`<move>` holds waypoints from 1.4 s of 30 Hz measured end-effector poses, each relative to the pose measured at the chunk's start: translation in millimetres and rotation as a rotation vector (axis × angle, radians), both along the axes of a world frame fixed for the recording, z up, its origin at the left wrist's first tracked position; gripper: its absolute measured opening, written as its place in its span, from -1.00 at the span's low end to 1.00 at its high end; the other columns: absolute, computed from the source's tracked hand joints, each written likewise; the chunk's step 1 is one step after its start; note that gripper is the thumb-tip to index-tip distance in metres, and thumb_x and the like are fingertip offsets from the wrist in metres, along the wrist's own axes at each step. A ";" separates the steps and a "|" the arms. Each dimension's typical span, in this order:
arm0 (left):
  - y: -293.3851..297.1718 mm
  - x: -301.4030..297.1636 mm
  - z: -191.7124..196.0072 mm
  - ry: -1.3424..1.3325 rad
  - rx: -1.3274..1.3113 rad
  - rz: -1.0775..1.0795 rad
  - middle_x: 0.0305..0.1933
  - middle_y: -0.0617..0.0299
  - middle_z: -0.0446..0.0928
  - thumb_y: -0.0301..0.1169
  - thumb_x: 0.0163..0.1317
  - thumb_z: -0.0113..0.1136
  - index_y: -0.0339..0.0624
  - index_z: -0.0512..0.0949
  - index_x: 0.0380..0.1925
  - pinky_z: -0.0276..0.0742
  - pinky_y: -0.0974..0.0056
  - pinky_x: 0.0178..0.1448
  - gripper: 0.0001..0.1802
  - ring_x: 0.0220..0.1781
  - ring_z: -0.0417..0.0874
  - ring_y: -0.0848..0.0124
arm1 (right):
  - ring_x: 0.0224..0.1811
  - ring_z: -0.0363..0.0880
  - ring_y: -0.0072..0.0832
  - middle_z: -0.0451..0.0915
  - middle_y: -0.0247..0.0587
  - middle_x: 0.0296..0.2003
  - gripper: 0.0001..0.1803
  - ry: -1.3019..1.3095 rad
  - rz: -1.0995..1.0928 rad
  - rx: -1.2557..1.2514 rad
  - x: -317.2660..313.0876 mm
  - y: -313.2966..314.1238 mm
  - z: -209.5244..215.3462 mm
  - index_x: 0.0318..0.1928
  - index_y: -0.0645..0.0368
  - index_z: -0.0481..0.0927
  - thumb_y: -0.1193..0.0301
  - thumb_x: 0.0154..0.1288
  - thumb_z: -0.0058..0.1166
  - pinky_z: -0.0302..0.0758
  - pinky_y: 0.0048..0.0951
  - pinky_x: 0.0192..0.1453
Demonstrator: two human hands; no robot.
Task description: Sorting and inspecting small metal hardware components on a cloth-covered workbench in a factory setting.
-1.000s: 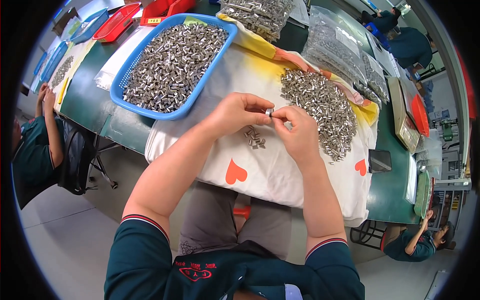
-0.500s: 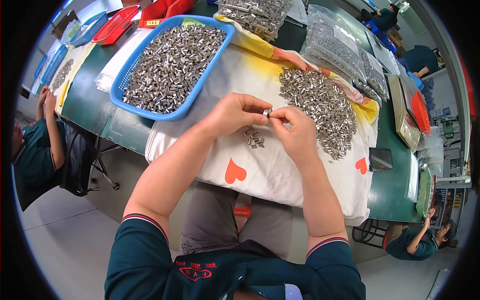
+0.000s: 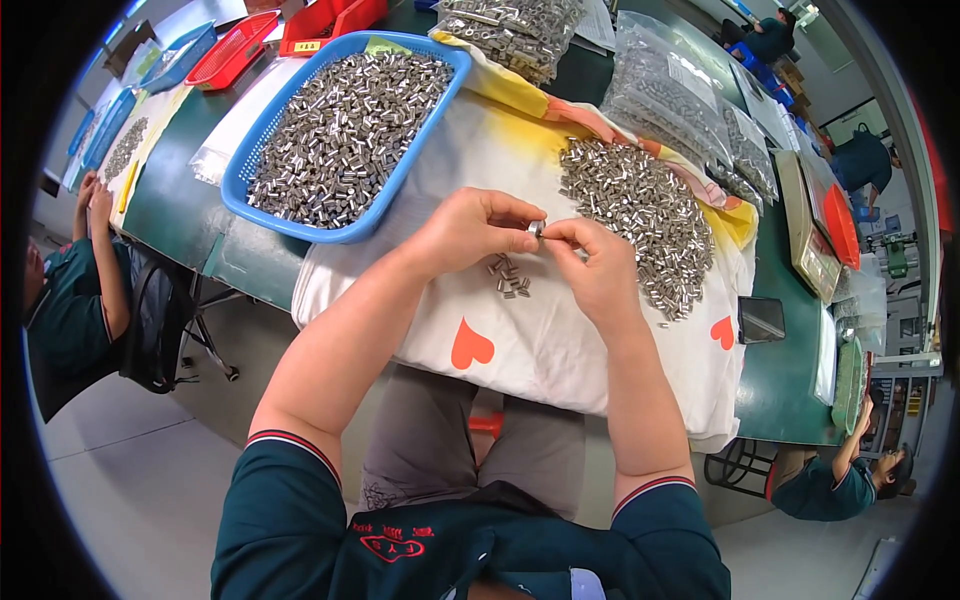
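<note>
Between the thumb and fingers of my left hand [image 3: 478, 230] is a small shiny metal ring-like part [image 3: 536, 229]. My right hand [image 3: 600, 268] meets it from the right, thumb and forefinger pinched together at the part's side; what sits in that pinch is too small to make out. Just below the left fingers lies a little group of short metal cylinders [image 3: 512, 283] on the white cloth [image 3: 560, 350]. A big heap of similar cylinders [image 3: 640, 215] spreads over the cloth beyond my right hand.
A blue basket [image 3: 235, 195] full of metal pieces stands at the left. Clear bags of parts [image 3: 665, 90] lie at the back. A dark phone [image 3: 761, 319] rests on the green table [image 3: 780, 390] to the right. Co-workers sit at both sides.
My right hand's fingers have drawn slightly to the right, so more of the metal part shows between the hands. In the background at the right, a person has shifted.
</note>
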State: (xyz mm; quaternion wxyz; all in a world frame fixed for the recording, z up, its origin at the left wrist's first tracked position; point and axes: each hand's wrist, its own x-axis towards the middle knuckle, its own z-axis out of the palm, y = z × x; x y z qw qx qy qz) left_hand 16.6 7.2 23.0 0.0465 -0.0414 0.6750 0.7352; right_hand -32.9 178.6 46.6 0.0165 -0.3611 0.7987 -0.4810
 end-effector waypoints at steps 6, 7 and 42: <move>0.6 -1.6 -3.8 0.002 0.013 -0.044 -0.27 0.21 0.57 -0.51 -0.01 0.25 -0.31 0.51 -0.15 0.46 0.48 -0.22 -0.64 -0.27 0.54 0.57 | -0.47 0.53 -0.48 0.55 -0.20 -0.49 -0.90 -0.097 -0.028 0.058 -1.6 -1.1 2.0 -0.38 0.23 0.55 0.52 0.01 0.08 0.43 -0.53 -0.38; 1.0 -1.9 -3.8 0.003 0.017 -0.045 -0.27 0.21 0.57 -0.51 -0.01 0.25 -0.31 0.51 -0.15 0.46 0.47 -0.21 -0.65 -0.26 0.54 0.58 | -0.47 0.53 -0.48 0.55 -0.20 -0.49 -0.90 -0.095 -0.031 0.058 -2.5 -0.3 2.6 -0.38 0.23 0.55 0.52 0.01 0.08 0.43 -0.53 -0.38; -1.2 -1.0 1.4 -0.019 0.121 -0.044 -0.24 0.17 0.54 -0.54 0.00 0.23 -0.37 0.45 -0.11 0.49 0.45 -0.16 -0.61 -0.24 0.55 0.52 | -0.42 0.48 -0.59 0.55 -0.29 -0.46 -0.91 -0.153 0.023 0.012 -3.2 2.3 8.1 -0.39 0.26 0.54 0.56 0.01 0.07 0.41 -0.58 -0.28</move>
